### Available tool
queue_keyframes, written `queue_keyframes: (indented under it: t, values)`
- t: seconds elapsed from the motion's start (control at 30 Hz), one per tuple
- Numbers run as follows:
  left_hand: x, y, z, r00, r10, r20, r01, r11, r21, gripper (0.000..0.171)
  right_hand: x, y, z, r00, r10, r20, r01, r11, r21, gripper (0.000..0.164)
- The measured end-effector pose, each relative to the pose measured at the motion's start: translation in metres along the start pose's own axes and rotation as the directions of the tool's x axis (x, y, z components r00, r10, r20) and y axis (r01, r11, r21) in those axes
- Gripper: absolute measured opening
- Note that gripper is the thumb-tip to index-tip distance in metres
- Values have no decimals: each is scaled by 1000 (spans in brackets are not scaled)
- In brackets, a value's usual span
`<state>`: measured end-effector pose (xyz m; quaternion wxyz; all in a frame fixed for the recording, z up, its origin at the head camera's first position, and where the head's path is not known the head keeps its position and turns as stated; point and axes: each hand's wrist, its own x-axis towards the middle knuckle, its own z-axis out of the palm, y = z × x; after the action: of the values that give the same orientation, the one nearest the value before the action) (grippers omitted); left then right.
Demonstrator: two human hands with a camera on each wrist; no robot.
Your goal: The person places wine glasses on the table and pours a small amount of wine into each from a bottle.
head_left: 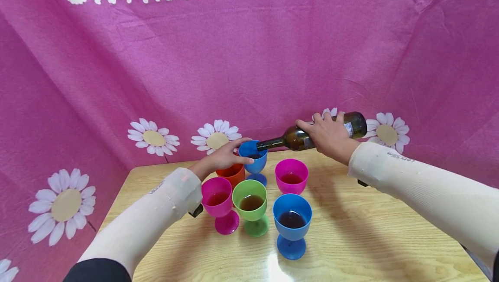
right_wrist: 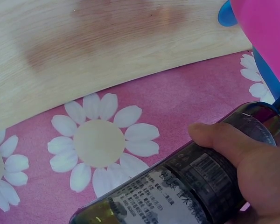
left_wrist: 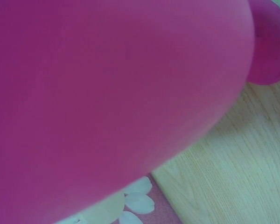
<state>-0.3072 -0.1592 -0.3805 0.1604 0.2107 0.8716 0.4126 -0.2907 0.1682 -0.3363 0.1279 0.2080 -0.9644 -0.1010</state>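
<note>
My right hand (head_left: 329, 137) grips a dark green glass wine bottle (head_left: 295, 139) round its body, tilted nearly level with the neck to the left. The bottle's mouth is at the rim of the far blue goblet (head_left: 257, 166), which has dark liquid in it. With thumb and fingers about its bowl, my left hand (head_left: 226, 155) holds that goblet. In the right wrist view the thumb lies across the bottle's printed label (right_wrist: 161, 200). A pink goblet (left_wrist: 130, 93) fills most of the left wrist view, hiding the left hand there.
Near the hands stand an orange goblet (head_left: 233, 174), a left pink goblet (head_left: 216, 199), a green goblet (head_left: 253, 212), a right pink goblet (head_left: 291, 186) and a front blue goblet (head_left: 292, 230), all on the wooden table (head_left: 351, 230). A pink daisy-print cloth (head_left: 249, 65) hangs behind.
</note>
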Motion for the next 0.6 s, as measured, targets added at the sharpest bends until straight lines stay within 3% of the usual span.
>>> queue_keyframes:
  t: [0.6]
  values:
    - [-1,1,0,1000,2,2,-2,1000,-1,72,0,0,-1,1000,-2,-10,2,1000,-19,75]
